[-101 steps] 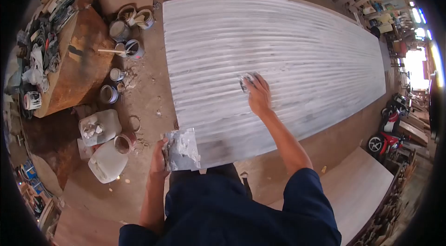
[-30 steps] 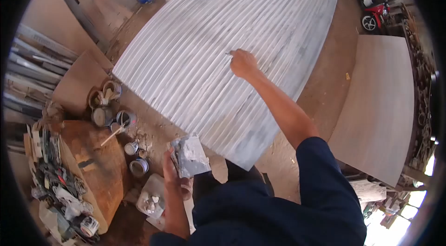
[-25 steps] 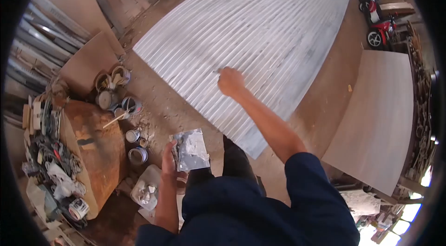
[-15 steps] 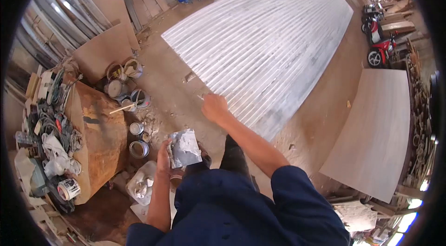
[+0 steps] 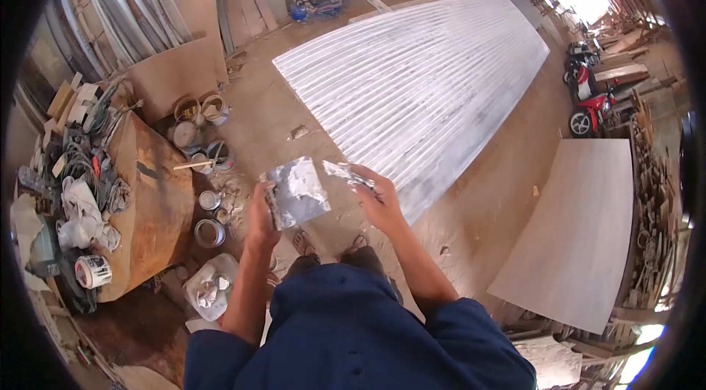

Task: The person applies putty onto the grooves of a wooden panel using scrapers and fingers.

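Note:
My left hand grips a flat square plate by its left edge, holding it in front of my body. Pale silvery putty is heaped on the plate's upper right part. Just right of the plate, my right hand is closed on a putty knife, its blade smeared with the same paste and pointing left toward the plate. A small gap separates blade and plate. Beyond both hands lies a long ribbed panel, coated whitish-grey; its near end is partly behind my right hand.
Left of me, a wooden block stands beside open cans and a plastic tub. Tangled cords lie farther left. A plain board lies at right, below a red motorbike.
My right hand has come back from the panel's near edge to beside the plate. The plate has been raised slightly, and my view has tilted up.

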`<state>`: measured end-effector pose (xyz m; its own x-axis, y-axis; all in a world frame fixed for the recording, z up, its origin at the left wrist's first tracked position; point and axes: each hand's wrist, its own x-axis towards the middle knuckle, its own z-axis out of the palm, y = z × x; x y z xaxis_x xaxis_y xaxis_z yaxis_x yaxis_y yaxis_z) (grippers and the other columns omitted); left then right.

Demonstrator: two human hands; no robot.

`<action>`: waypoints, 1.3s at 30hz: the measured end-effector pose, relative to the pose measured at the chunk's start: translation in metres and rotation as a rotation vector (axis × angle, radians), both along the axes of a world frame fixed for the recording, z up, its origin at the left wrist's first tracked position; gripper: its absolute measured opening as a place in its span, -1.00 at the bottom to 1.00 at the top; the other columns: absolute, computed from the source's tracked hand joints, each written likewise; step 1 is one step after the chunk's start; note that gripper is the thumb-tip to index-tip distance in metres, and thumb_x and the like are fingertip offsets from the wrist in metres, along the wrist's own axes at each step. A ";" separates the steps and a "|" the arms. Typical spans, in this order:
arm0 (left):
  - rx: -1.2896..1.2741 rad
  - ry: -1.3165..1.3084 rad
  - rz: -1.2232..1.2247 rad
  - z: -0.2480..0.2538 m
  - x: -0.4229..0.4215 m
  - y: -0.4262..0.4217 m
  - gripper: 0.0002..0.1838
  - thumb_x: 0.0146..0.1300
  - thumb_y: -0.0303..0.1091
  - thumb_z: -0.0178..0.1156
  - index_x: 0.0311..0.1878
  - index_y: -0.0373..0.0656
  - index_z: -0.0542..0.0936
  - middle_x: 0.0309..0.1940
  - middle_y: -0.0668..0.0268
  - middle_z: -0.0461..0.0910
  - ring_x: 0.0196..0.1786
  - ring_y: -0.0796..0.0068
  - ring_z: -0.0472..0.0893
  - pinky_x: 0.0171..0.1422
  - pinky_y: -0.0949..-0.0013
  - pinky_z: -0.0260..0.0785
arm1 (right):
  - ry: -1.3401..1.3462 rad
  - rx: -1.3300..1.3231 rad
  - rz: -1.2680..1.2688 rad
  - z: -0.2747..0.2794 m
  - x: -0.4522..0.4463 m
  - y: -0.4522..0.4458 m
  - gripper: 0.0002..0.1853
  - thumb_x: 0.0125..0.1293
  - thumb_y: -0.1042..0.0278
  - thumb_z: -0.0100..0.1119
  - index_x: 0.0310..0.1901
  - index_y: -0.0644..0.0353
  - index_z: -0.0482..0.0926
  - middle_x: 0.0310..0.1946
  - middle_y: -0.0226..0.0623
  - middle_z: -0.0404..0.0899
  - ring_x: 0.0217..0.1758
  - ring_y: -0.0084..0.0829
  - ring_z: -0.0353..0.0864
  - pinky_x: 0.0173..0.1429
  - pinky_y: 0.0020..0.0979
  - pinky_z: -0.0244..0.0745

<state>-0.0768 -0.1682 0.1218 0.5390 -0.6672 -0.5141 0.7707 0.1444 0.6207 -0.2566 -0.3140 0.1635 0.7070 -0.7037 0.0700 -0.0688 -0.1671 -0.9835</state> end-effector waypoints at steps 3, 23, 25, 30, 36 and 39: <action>0.025 -0.022 -0.014 0.015 -0.017 -0.017 -0.69 0.26 -0.10 0.08 -0.19 -0.16 0.57 -0.39 0.36 0.56 -0.36 0.48 0.58 -0.23 0.36 0.49 | -0.148 -0.175 0.051 0.008 -0.020 -0.018 -0.63 0.16 0.62 0.06 0.04 0.28 0.58 -0.02 -0.12 0.64 0.07 -0.30 0.59 0.10 -0.38 0.44; -0.009 -0.257 -0.212 0.054 -0.180 -0.193 -0.81 0.22 -0.31 0.15 -0.31 -0.25 0.61 -0.42 0.36 0.53 -0.38 0.59 0.49 -0.32 0.46 0.35 | 0.214 -0.966 0.771 0.116 -0.185 -0.220 -0.51 -0.18 0.69 0.09 -0.16 0.03 0.69 -0.05 -0.34 0.61 0.17 -0.17 0.46 0.19 -0.19 0.42; 0.022 -0.259 -0.277 0.056 -0.193 -0.216 -0.81 0.21 -0.32 0.16 -0.28 -0.26 0.60 -0.43 0.36 0.52 -0.38 0.60 0.47 -0.34 0.45 0.33 | 0.239 -0.936 0.776 0.118 -0.201 -0.241 -0.52 -0.21 0.68 0.07 -0.16 0.10 0.69 -0.07 -0.29 0.62 0.16 -0.15 0.47 0.19 -0.19 0.42; -0.003 -0.211 -0.255 0.034 -0.200 -0.264 -0.78 0.22 -0.29 0.13 -0.23 -0.26 0.59 -0.41 0.36 0.53 -0.41 0.56 0.51 -0.32 0.43 0.42 | 0.273 -0.688 0.628 0.070 -0.250 -0.295 -0.55 -0.11 0.73 0.07 -0.16 0.10 0.69 -0.02 -0.26 0.61 0.17 -0.15 0.50 0.25 -0.20 0.40; 0.153 -0.200 -0.085 0.009 -0.181 -0.227 -0.79 0.29 -0.20 0.12 -0.26 -0.14 0.57 -0.47 0.45 0.43 -0.42 0.60 0.41 -0.38 0.43 0.29 | -0.653 1.061 -0.036 -0.066 -0.241 -0.308 -0.49 0.16 0.59 0.09 0.21 0.21 0.36 0.17 -0.16 0.46 0.27 -0.16 0.42 0.42 0.09 0.26; 0.154 0.050 -0.097 -0.043 -0.152 -0.186 -0.74 0.27 -0.13 0.14 -0.19 -0.14 0.57 -0.41 0.41 0.52 -0.40 0.52 0.51 -0.29 0.37 0.43 | -0.558 0.951 -0.275 -0.109 -0.211 -0.349 -0.52 0.16 0.62 0.08 0.17 0.19 0.41 0.13 -0.19 0.50 0.25 -0.15 0.44 0.38 0.09 0.31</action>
<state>-0.2284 -0.3542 0.0788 0.4470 -0.6264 -0.6386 0.8069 -0.0258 0.5901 -0.4678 -0.6633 0.0545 0.5580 -0.7663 -0.3186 0.4997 0.6168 -0.6082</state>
